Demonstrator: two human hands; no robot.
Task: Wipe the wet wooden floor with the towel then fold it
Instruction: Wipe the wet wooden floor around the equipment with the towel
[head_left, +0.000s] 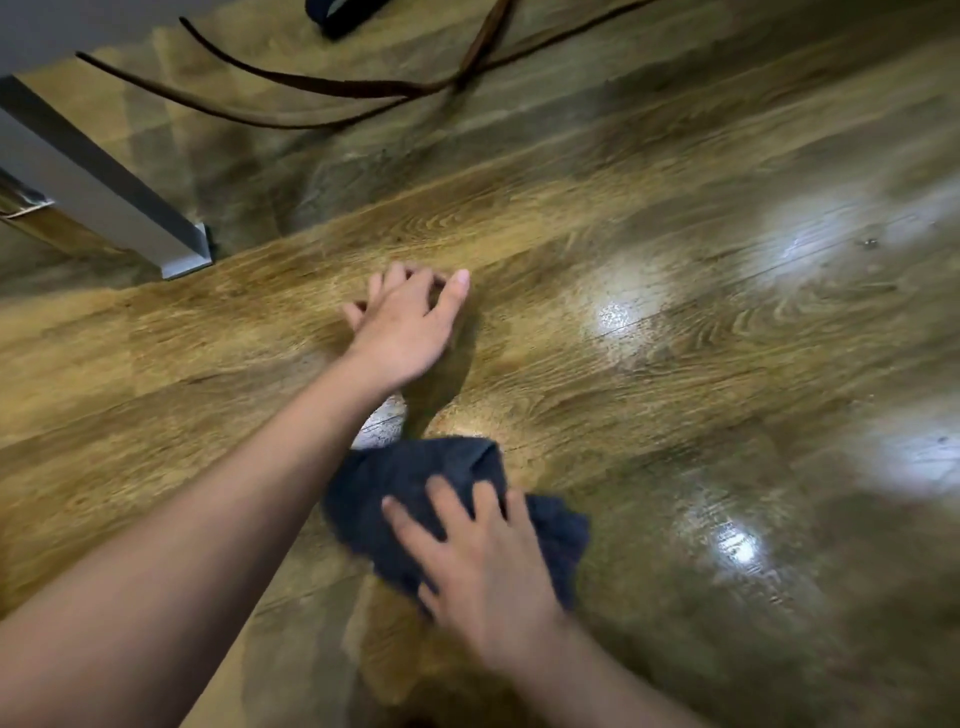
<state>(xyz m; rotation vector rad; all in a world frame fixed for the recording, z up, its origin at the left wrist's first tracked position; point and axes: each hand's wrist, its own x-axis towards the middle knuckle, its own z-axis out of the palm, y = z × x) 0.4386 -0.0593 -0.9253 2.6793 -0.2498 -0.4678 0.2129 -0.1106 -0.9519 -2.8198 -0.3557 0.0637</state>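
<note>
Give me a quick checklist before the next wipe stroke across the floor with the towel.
1. Towel under the working hand: ok. The right hand presses flat on the dark blue towel with spread fingers.
2. Towel spread for good contact: not ok. It lies bunched under the hand.
3. Support hand clear of the towel: ok. The left hand rests on the wooden floor, apart from the towel.
4. Wet patches left: not ok. Glossy spots show to the right, though glare or water cannot be told apart.
5. Path clear: ok nearby. The brown cords and grey furniture leg lie farther off.
6. Fold started: not ok.
</note>
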